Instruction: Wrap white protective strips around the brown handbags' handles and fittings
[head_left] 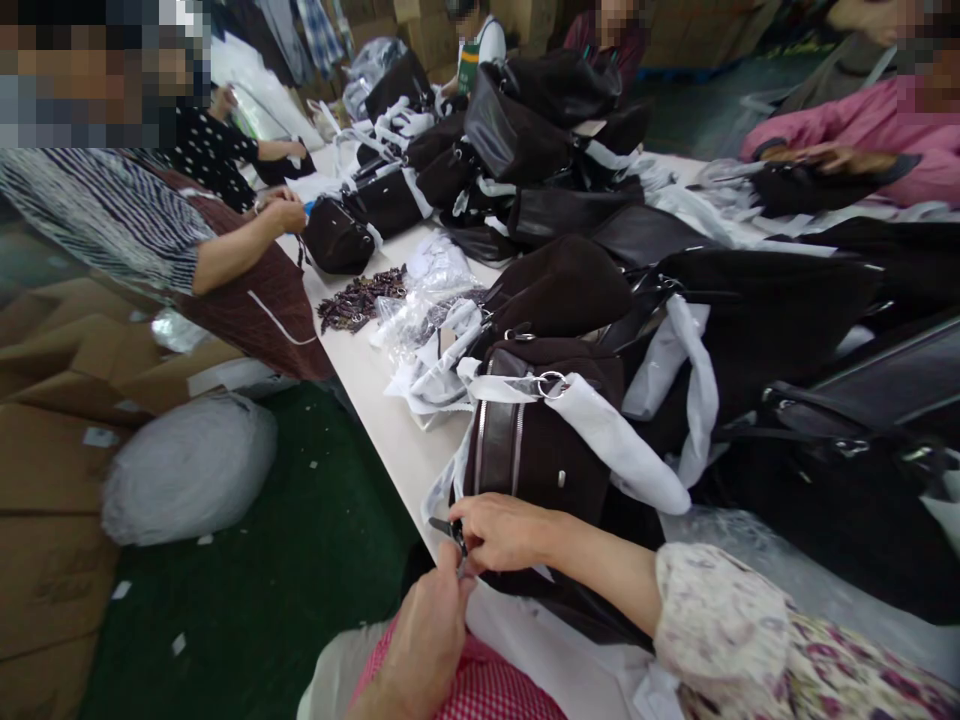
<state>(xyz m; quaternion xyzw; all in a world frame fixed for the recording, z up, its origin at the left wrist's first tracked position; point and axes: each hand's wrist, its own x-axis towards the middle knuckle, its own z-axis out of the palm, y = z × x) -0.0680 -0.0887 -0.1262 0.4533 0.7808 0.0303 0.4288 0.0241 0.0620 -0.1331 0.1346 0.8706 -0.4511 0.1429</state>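
Note:
A dark brown handbag [551,455] stands at the near table edge, with two silver zips round a leather panel and a white-wrapped handle [619,440] on a metal ring. At its lower left end, a narrow dark strap [441,524] with what looks like a small metal fitting is between my hands. My right hand [499,535] comes from the right and is closed on the strap, fingers bent. Just below, my left hand [431,615] pinches the strap's lower part; its fingertips partly hide the fitting.
More dark bags [555,290] are heaped along the white table [367,385]. A pile of small dark straps or tags [360,300] lies beside clear plastic [431,270]. Co-workers handle bags at left and right. Cartons [52,500] and a wrapped bundle [191,470] lie on the green floor.

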